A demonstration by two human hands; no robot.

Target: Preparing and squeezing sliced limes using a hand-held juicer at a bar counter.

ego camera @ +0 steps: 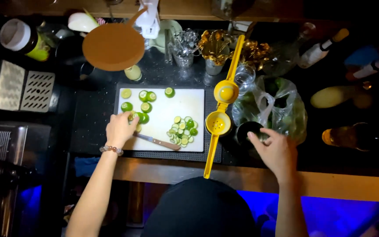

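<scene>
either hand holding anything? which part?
Left hand grips a lime half by its side on the board. Right hand rests on a dark cup's rim.

Left hand (120,128) on lime half (140,117) (white cutting board (189,105)); right hand (277,151) at dark cup (247,133).

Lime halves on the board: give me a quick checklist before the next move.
1. Left hand on a lime half at the cutting board left side: ok.
2. Firm grip on that half: cannot tell, fingers cover it.
3. Knife lying flat on the board, in neither hand: ok.
4. Yellow squeezer open beside the board: ok.
5. Right hand over the dark cup by the lime bag: ok.
6. Cup contents: cannot tell.
</scene>
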